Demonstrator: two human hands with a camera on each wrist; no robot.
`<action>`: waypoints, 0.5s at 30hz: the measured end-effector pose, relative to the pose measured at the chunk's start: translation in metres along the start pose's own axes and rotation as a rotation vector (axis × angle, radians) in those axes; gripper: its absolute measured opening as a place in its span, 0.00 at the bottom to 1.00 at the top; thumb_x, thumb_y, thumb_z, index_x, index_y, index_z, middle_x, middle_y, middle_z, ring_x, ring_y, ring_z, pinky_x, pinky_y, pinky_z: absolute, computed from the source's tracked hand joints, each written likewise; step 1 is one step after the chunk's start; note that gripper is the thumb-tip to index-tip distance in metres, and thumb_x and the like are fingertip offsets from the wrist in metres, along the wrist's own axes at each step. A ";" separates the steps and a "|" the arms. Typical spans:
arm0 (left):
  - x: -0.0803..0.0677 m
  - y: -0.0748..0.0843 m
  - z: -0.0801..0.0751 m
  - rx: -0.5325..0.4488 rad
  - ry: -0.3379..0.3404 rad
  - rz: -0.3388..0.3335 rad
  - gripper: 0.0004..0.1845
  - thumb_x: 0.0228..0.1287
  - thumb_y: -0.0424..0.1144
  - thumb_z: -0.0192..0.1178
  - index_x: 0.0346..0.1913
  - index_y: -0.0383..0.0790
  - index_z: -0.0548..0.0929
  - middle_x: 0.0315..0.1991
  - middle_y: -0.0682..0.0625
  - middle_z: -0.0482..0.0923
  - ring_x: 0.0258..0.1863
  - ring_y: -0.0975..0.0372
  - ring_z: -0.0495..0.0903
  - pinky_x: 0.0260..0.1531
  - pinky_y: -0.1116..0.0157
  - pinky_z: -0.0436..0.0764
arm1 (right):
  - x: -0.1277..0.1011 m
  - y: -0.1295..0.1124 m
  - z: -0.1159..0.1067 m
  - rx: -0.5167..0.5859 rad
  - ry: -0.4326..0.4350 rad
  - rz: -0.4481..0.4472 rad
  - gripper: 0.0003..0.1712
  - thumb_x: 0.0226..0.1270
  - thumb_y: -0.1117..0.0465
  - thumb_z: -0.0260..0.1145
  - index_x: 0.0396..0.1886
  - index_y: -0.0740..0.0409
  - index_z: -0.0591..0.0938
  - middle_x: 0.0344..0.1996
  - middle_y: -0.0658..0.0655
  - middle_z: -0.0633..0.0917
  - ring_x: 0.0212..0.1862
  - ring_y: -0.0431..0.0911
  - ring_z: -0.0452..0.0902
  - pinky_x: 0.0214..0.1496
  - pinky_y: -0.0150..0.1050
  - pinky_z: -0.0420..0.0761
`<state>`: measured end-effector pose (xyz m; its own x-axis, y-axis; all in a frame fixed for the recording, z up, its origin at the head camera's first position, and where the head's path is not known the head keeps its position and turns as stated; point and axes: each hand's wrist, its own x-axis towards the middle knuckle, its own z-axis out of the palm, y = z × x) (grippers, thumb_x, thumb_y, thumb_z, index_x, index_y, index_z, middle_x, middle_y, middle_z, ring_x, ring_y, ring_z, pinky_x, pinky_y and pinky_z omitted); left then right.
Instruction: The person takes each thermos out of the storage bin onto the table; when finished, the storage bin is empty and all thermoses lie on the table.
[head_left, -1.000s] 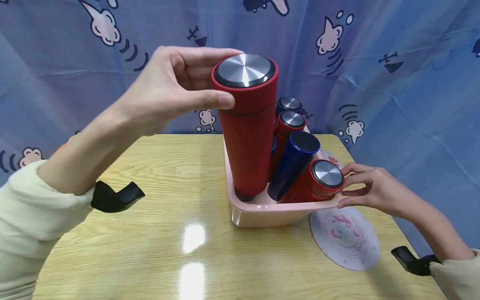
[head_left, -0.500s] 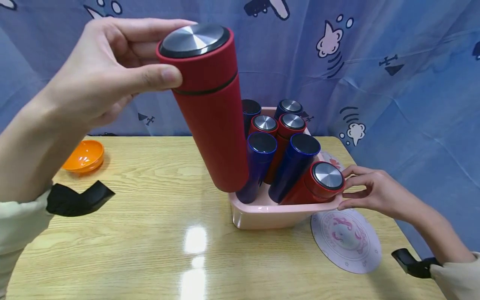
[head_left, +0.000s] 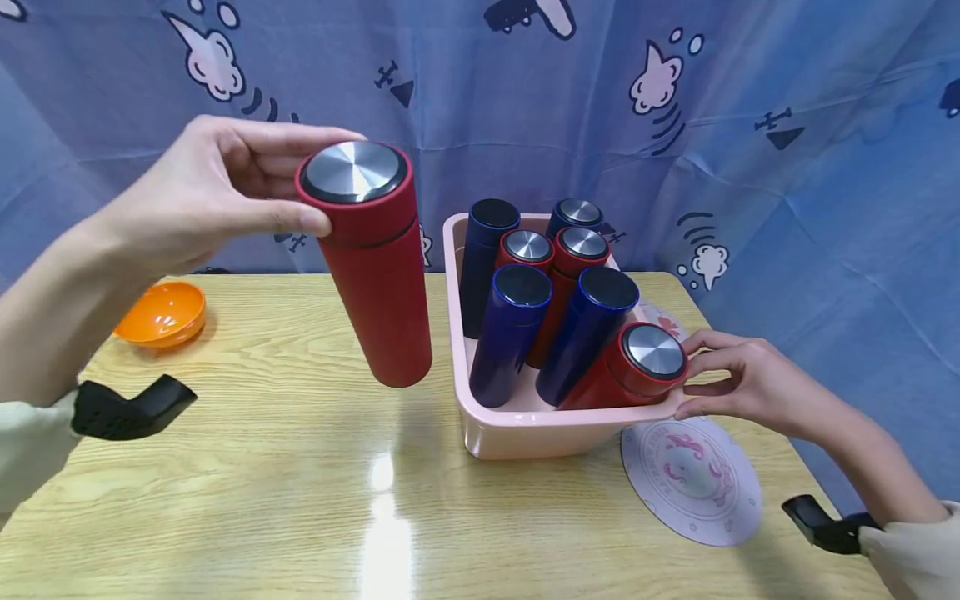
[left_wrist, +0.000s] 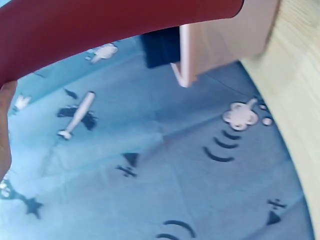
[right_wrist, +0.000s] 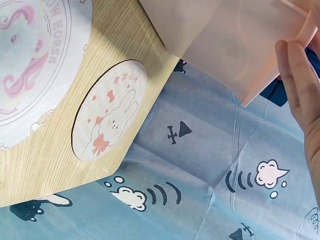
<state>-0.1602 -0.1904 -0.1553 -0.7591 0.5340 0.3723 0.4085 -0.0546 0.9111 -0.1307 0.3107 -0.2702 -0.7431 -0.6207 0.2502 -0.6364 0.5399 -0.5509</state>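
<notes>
My left hand [head_left: 206, 196] holds a red thermos [head_left: 384, 308] by its silver-topped cap. It hangs slightly tilted above the table, left of a pink plastic bin [head_left: 540, 437]. Across the top of the left wrist view runs the same red thermos [left_wrist: 115, 25]. Several blue and red thermoses stand in the bin, among them a dark blue thermos [head_left: 512, 342] at the near left. A red thermos [head_left: 626, 367] leans toward the near right corner. There my right hand [head_left: 750, 385] grips the bin's rim; its fingers [right_wrist: 300, 75] lie over the edge in the right wrist view.
An orange bowl [head_left: 167, 315] sits at the table's back left. A round unicorn mat [head_left: 693, 483] lies right of the bin, and a round rabbit mat [right_wrist: 110, 112] lies farther back. Patterned blue cloth [head_left: 337, 67] hangs behind the wooden table [head_left: 262, 483].
My left hand has lifted the red thermos out of the bin and carried it left, then lowered it somewhat. My right hand has stayed at the rim.
</notes>
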 end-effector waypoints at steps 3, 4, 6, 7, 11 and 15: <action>-0.001 -0.007 0.004 0.013 -0.032 -0.019 0.30 0.54 0.14 0.61 0.62 0.32 0.75 0.48 0.40 0.83 0.45 0.53 0.84 0.46 0.65 0.81 | 0.000 0.000 0.000 0.003 -0.001 0.002 0.20 0.37 0.74 0.79 0.32 0.52 0.87 0.40 0.42 0.79 0.46 0.28 0.75 0.34 0.30 0.83; -0.001 -0.010 0.003 0.007 -0.045 -0.026 0.30 0.54 0.15 0.61 0.62 0.33 0.75 0.47 0.42 0.84 0.45 0.54 0.84 0.46 0.65 0.81 | 0.000 0.000 0.000 0.003 -0.002 0.003 0.20 0.37 0.74 0.79 0.32 0.52 0.87 0.40 0.42 0.79 0.46 0.28 0.75 0.34 0.30 0.83; 0.000 -0.016 0.002 -0.001 -0.053 -0.051 0.30 0.54 0.16 0.62 0.62 0.33 0.76 0.47 0.43 0.84 0.44 0.55 0.85 0.45 0.66 0.82 | 0.000 -0.001 0.000 0.005 -0.003 0.003 0.20 0.37 0.74 0.79 0.32 0.52 0.87 0.40 0.43 0.79 0.45 0.28 0.75 0.34 0.30 0.83; 0.000 -0.019 0.001 0.005 -0.057 -0.063 0.30 0.54 0.17 0.62 0.62 0.34 0.76 0.47 0.43 0.84 0.44 0.55 0.85 0.46 0.66 0.82 | 0.000 -0.001 0.000 0.006 -0.003 0.002 0.20 0.37 0.74 0.79 0.32 0.52 0.87 0.40 0.43 0.79 0.45 0.28 0.75 0.34 0.30 0.83; 0.002 -0.030 -0.002 0.017 -0.073 -0.098 0.29 0.55 0.18 0.63 0.62 0.35 0.75 0.49 0.44 0.83 0.45 0.55 0.84 0.46 0.66 0.81 | 0.000 -0.001 0.000 0.019 -0.001 0.001 0.20 0.36 0.75 0.79 0.32 0.53 0.87 0.40 0.43 0.79 0.45 0.28 0.75 0.34 0.31 0.84; 0.002 -0.041 -0.006 0.037 -0.084 -0.132 0.30 0.55 0.19 0.63 0.63 0.35 0.75 0.50 0.46 0.83 0.46 0.56 0.84 0.46 0.66 0.81 | 0.000 -0.002 0.000 0.028 -0.002 0.014 0.20 0.37 0.75 0.79 0.31 0.54 0.87 0.40 0.43 0.79 0.46 0.29 0.75 0.34 0.31 0.84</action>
<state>-0.1815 -0.1918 -0.1908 -0.7628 0.6037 0.2319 0.3276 0.0514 0.9434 -0.1295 0.3099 -0.2690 -0.7515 -0.6145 0.2403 -0.6198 0.5325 -0.5764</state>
